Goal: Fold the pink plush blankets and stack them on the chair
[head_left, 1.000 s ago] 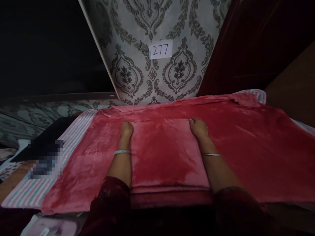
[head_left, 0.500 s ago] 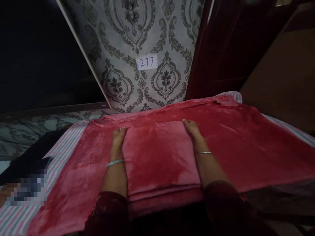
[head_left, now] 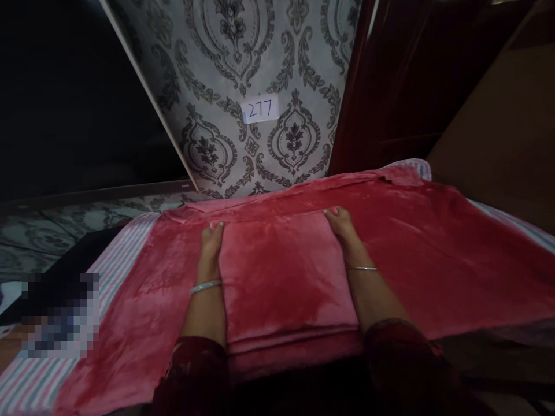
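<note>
A red plush blanket, folded into a thick rectangle with its layers stacked at the near edge, lies in front of me. My left hand grips its far left corner, thumb on top and fingers tucked under or behind. At the far right corner, my right hand holds the blanket the same way, with a bit of red fabric between thumb and fingers. Both forearms run along the blanket's sides. Beneath it spreads a larger red plush cloth, which covers most of the surface.
Striped fabric shows at the left edge of the red cloth. Behind stands a patterned wall with a paper label reading 277. A large dark panel is at left, and a dark red door-like panel at right.
The hands stay at the blanket's far corners. Some red fabric now shows in the grip of each hand. The whole view has shifted slightly.
</note>
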A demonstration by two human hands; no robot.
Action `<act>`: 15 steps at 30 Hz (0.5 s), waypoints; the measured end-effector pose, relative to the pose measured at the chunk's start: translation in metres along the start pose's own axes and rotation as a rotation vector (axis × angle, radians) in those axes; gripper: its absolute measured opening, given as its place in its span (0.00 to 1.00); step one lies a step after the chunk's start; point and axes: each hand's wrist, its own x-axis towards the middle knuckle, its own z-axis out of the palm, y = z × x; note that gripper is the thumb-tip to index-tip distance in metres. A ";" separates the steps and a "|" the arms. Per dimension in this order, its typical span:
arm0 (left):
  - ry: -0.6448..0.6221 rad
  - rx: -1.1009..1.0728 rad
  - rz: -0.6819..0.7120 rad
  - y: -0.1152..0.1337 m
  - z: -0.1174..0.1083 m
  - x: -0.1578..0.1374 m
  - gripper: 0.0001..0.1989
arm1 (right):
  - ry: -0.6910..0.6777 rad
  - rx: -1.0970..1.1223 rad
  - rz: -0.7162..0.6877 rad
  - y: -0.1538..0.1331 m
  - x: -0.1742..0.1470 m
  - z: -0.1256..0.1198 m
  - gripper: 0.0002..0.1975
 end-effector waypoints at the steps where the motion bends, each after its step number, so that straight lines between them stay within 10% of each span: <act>1: 0.030 0.055 0.034 0.001 0.000 0.000 0.13 | 0.029 0.002 -0.007 -0.001 0.000 -0.001 0.11; 15: 0.093 0.530 0.171 -0.005 0.005 0.004 0.11 | 0.119 -0.132 -0.033 0.007 -0.002 0.005 0.10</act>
